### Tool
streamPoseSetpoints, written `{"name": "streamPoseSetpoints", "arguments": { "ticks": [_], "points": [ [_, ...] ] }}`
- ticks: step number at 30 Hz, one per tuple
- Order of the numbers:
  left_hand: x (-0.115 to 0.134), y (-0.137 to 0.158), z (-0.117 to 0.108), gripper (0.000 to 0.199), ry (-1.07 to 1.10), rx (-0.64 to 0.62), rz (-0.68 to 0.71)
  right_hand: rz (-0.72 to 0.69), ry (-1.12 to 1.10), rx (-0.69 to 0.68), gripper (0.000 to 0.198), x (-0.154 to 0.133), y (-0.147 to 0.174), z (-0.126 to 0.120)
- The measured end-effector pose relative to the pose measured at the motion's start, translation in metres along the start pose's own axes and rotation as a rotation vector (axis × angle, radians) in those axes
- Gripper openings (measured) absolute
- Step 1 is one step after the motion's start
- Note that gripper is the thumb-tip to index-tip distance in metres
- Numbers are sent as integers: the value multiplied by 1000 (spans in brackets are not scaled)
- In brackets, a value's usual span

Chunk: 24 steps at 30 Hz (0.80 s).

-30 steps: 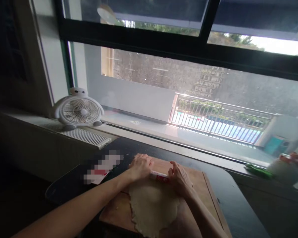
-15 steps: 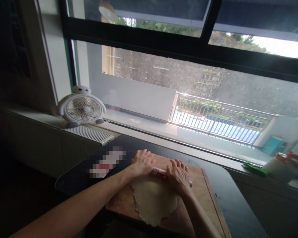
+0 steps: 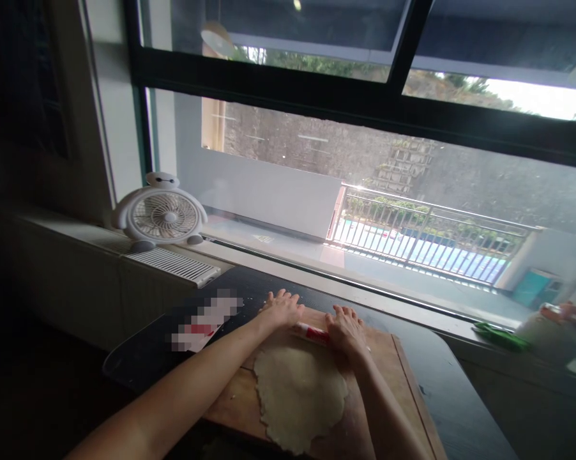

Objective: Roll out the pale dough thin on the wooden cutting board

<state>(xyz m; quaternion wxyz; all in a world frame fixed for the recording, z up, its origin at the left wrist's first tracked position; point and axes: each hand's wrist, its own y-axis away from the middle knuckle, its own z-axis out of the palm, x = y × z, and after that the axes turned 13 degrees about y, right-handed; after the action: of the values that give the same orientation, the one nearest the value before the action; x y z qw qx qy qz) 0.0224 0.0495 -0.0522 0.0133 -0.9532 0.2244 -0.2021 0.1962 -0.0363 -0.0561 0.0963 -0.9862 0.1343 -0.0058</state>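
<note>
OK so your dough (image 3: 300, 396) is at bottom center of the frame, flat on the wooden board (image 3: 397, 377), and your roller (image 3: 311, 333), the white one with red print, lies across its far end. Your left hand (image 3: 282, 310) is over the roller's left part, your right hand (image 3: 346, 329) over the right part, with a bit of print showing between them. Fingers on both look stretched forward and a little apart, resting over the top rather than wrapped round it. Can't tell how hard you're pressing, since your palms hide the contact.

Couple of tips, just my take. The roller slants, left end higher in the frame, so I'd match the push from both hands or one side may come out thinner. Light palms, loose fingers, let it turn freely. The left edge of the dough is pretty ragged, so easing off near the rim should save you from tearing it. And watch the tip down at the bottom of the frame: it's near the board's close edge, and I can't tell if it hangs over. A quarter turn of the dough might even things out.
</note>
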Motion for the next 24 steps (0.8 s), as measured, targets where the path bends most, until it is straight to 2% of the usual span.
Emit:
{"name": "streamPoseSetpoints", "arguments": {
  "ticks": [7,10,13,20,24],
  "points": [
    [4,42,-2,44,-35,72,106,-20,-4,43,45,-4,41,-7],
    [6,51,-4,45,-41,110,125,-10,-8,42,43,-6,46,-9],
    [7,43,-4,44,-37,94,89,-4,-10,27,42,-6,38,-8],
    [3,-1,0,50,-10,28,7,3,2,-34,39,-1,4,-4],
    [3,-1,0,51,-5,12,16,1,8,-39,39,0,6,-3]
  ]
}}
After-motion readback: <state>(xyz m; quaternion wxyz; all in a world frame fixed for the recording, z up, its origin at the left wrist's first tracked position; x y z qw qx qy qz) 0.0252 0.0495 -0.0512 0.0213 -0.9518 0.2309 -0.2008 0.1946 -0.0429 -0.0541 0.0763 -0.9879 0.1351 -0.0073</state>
